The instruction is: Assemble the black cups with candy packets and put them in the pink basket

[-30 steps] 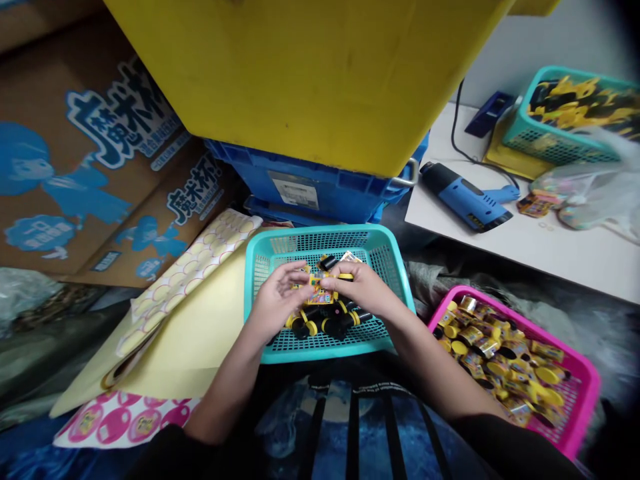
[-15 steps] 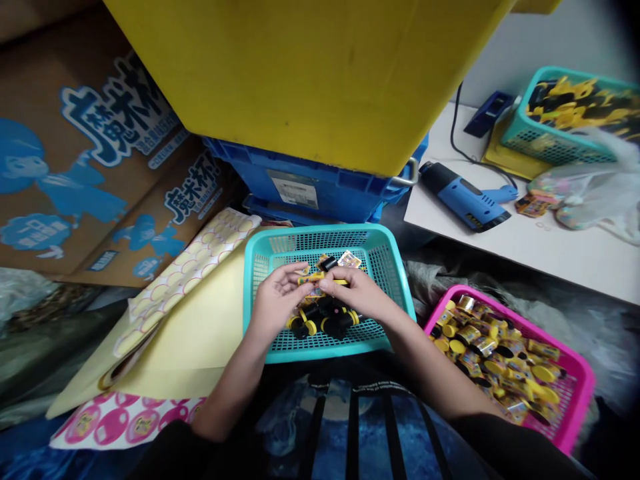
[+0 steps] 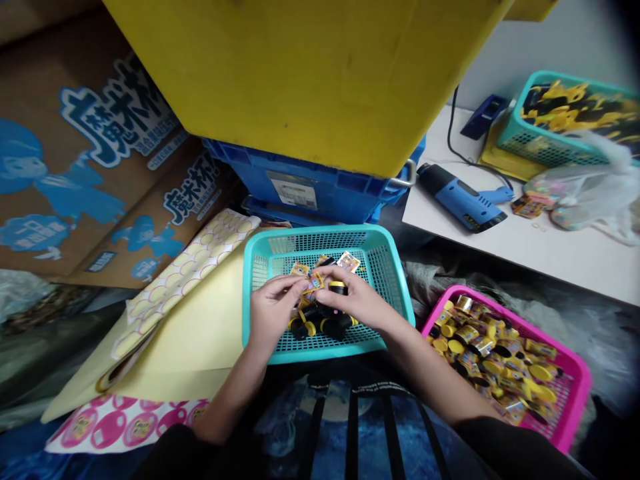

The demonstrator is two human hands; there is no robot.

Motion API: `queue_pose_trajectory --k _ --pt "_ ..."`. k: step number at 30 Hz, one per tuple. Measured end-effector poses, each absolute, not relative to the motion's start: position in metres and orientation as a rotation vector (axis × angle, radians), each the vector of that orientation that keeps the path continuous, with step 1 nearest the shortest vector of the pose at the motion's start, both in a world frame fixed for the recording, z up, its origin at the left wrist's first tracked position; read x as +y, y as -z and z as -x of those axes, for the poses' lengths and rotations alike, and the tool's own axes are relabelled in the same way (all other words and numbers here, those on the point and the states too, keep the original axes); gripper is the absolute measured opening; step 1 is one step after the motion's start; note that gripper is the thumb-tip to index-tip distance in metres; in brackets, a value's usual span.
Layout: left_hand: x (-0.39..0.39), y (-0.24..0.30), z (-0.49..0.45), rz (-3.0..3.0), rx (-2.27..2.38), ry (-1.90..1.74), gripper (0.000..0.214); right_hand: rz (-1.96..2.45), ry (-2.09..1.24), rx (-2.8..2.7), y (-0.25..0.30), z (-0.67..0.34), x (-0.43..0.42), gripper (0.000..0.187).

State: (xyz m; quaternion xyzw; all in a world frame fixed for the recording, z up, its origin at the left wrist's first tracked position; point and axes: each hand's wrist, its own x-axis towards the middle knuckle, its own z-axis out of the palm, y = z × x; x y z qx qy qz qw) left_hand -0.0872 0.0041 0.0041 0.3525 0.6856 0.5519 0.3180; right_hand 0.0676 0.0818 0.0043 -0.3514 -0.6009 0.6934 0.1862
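Note:
Over a turquoise plastic basket (image 3: 327,353), my two hands meet. My left hand (image 3: 273,307) pinches a small yellow printed label sleeve (image 3: 314,283) between thumb and fingers. Fingertips of my right hand (image 3: 360,300) touch the sleeve's other side. Under those right fingers sits a small black container with a yellow lid (image 3: 339,287), partly hidden; the right hand seems to hold it against the palm. Several black and yellow containers (image 3: 340,325) lie below in the basket. Flat printed sleeves (image 3: 349,262) rest toward its far side.
On the right stands a pink basket (image 3: 575,400) of wrapped containers. A blue heat gun (image 3: 463,199), a plastic bag (image 3: 595,193) and another turquoise basket (image 3: 545,139) are on the white table. Ahead rise yellow (image 3: 300,80) and blue bins (image 3: 330,193). Sticker sheets (image 3: 195,333) and cartons (image 3: 45,167) are left.
The printed sleeve is now turned more toward me between my fingertips. The yellow-lidded container has come upright under my right fingers. The camera view has shifted slightly.

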Motion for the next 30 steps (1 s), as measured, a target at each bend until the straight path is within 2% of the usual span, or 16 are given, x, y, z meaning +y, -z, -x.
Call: queue_pose_trajectory --k 4,8,12,15,20,30 --pt "0.004 0.002 0.083 -0.723 1.752 -1.53 0.013 1.095 -1.842 -1.79 -0.001 -0.058 0.078 0.032" --pt "0.003 0.008 0.087 -0.406 1.592 -1.555 0.027 0.974 -1.971 -1.664 0.0 -0.067 0.082 0.02" --pt "0.001 0.008 0.092 -0.344 1.502 -1.52 0.033 0.827 -2.043 -1.255 -0.01 -0.083 0.09 0.033" --pt "0.001 0.007 0.09 -0.347 1.463 -1.527 0.034 0.816 -2.048 -1.266 -0.015 -0.087 0.094 0.038" --pt "0.001 0.006 0.085 -0.381 1.438 -1.572 0.037 0.772 -2.022 -1.343 -0.007 -0.087 0.096 0.032" --pt "-0.002 -0.001 0.082 -0.863 1.542 -1.462 0.023 0.82 -1.904 -1.52 -0.002 -0.09 0.089 0.034"
